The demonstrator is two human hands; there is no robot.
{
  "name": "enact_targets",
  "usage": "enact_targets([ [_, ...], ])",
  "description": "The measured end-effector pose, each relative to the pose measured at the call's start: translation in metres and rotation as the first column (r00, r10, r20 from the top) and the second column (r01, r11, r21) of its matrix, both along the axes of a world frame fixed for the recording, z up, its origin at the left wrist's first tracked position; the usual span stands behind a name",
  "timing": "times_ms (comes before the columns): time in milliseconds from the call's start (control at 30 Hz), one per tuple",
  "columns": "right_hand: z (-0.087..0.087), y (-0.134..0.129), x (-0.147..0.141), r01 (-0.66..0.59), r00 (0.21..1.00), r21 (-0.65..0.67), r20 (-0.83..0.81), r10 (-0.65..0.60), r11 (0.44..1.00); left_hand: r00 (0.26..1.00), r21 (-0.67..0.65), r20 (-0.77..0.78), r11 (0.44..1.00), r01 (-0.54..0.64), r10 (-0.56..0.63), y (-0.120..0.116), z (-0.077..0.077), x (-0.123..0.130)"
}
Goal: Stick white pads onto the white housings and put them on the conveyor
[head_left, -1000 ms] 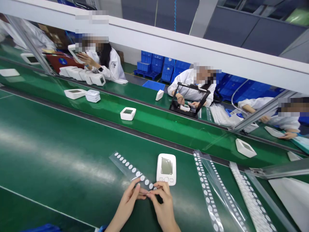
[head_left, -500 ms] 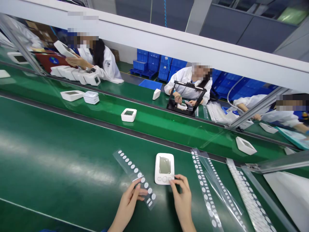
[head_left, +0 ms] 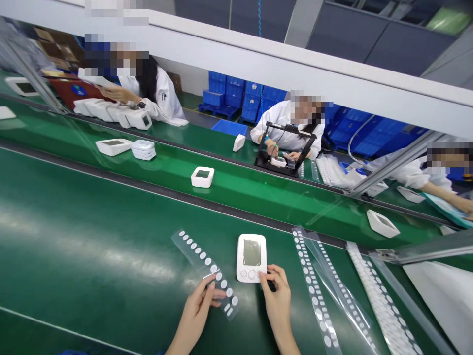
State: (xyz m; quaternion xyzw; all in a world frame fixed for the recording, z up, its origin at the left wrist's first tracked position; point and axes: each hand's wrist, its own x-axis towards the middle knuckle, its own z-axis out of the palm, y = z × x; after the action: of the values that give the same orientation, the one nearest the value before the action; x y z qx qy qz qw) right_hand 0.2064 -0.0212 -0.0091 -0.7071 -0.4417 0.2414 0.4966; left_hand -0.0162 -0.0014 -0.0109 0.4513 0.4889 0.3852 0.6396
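- The white device [head_left: 252, 258] lies flat on the desk [head_left: 92, 246], screen up, three outlined buttons along its near end.
- It is probably light and rigid, with a smooth, rather slippery shell; the screen looks like the part easiest to scratch. The sides, well below the screen, seem the best hold.
- The right hand [head_left: 277, 297] has its thumb and fingertips at the device's near right corner, the thumb by the right-hand button; whether they pinch anything there I cannot tell.
- The left hand [head_left: 198, 304] is closed on the clear strip [head_left: 208, 261], pinching its edge between thumb and fingers, left of the device and apart from it.
- That strip, dotted with white rounds, looks thin, bendy and nearly weightless; an edge away from the dots is likely the cleanest place to hold it.
- Right of the device, further dotted strips [head_left: 309, 276] lie at a slant on the desk.
- Beyond the desk's dark edge, another white unit [head_left: 202, 177] sits on a green lane [head_left: 166, 182].
- Across the lane, a co-worker in a white coat [head_left: 273, 118] works at a black frame [head_left: 308, 153].
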Motion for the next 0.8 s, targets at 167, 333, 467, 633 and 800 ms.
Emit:
enact_targets([
  [167,-0.002,0.001,-0.003,0.0,1.0,0.023,-0.002,0.0,1.0,1.0,0.0,-0.011,1.0,0.005,-0.005,-0.002,-0.002,-0.001],
  [333,-0.007,0.003,-0.001,0.038,0.977,0.076,-0.213,-0.021,0.996,1.0,-0.005,-0.019,1.0,-0.011,0.01,-0.001,0.001,-0.001],
  [467,-0.005,0.004,0.001,0.01,0.974,0.03,-0.225,-0.003,1.0,0.998,0.007,-0.025,0.999,-0.054,0.054,-0.002,0.005,0.003],
  [633,-0.003,0.007,0.005,-0.019,0.996,-0.031,-0.083,0.016,0.999,0.994,0.008,-0.018,0.995,-0.104,0.104,-0.004,0.009,0.008],
  [800,-0.005,0.004,0.002,-0.104,0.994,-0.071,-0.042,0.101,0.992,0.998,0.041,-0.054,0.998,0.047,-0.045,0.001,0.022,0.011],
])
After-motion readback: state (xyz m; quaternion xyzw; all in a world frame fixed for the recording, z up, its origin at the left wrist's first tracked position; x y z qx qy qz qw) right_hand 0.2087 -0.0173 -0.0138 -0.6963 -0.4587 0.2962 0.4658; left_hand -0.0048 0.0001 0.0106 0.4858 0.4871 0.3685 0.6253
